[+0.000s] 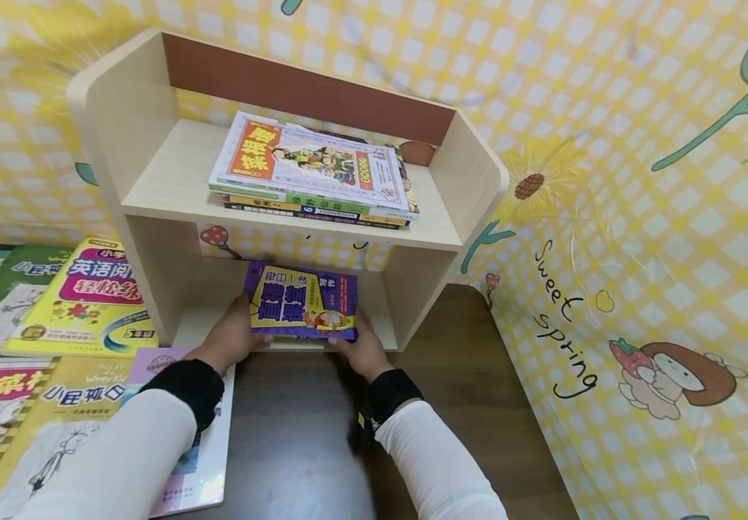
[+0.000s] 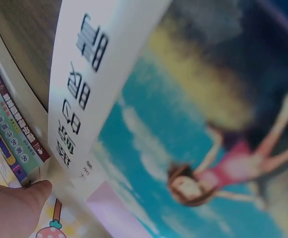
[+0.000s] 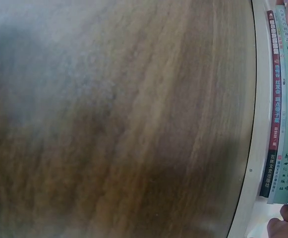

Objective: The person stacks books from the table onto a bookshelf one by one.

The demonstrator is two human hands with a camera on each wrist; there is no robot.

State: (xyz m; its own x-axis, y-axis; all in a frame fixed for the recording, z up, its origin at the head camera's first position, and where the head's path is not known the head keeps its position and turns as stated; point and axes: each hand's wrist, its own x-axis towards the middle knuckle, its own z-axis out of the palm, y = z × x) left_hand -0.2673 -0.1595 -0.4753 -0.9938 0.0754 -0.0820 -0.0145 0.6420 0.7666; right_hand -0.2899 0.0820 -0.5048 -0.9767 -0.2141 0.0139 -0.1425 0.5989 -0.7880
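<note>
A purple and yellow book (image 1: 302, 300) lies flat, cover up, on the shelf's lower level, on top of several stacked books. My left hand (image 1: 231, 332) grips the pile at its left end, and my right hand (image 1: 362, 347) holds the right end, thumbs toward the front. In the right wrist view the spines of the stacked books (image 3: 286, 109) show red, pale green and purple, close to the shelf's front edge. The left wrist view shows the corner of the same stack (image 2: 15, 124), with the left thumb (image 2: 25, 201) against it.
The wooden shelf (image 1: 296, 224) bears another pile of books (image 1: 315, 166) on its upper level. Left of it, several books (image 1: 81, 303) lie spread on the dark table (image 1: 296, 433), one (image 1: 208, 462) beneath the left forearm. Patterned cloth (image 1: 640, 217) hangs behind and at right.
</note>
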